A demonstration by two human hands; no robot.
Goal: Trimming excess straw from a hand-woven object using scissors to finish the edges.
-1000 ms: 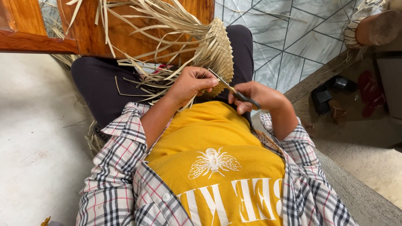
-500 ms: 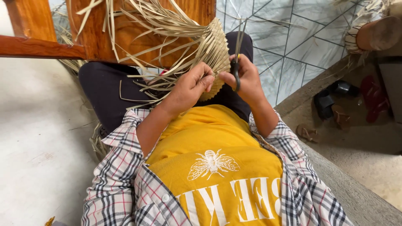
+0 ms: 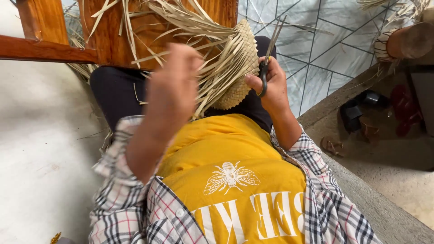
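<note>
Pale concrete floor (image 3: 40,149) spreads out on the person's left, and grey patterned tiles (image 3: 312,49) lie beyond the knees, with a raised kerb (image 3: 361,199) running down the right side. Reddish wooden furniture (image 3: 49,45) stands at the top left, and loose palm strips (image 3: 149,27) splay across it. Someone sits here in dark trousers, a yellow shirt and an open checked overshirt.

Across the lap rests the half-woven palm piece (image 3: 237,68), a plaited cone or hat crown with a zigzag edge, its unwoven strips fanning up and to the left. It leans between the two hands, just over the right thigh.

The left hand (image 3: 174,83) is raised in front of the weaving and badly blurred. Its fingers look loosely curled near the loose strips, but whether they grip a strip or only brush them I cannot tell from this view.

The right hand (image 3: 271,83) sits just beside the woven rim, closed around the dark handles of a pair of scissors (image 3: 267,58). The blades point upward, slightly parted, rising past the edge of the weaving.

Off to the right, below the kerb, lie a few sandals (image 3: 357,117), and a round woven piece (image 3: 402,38) shows at the top right corner.
</note>
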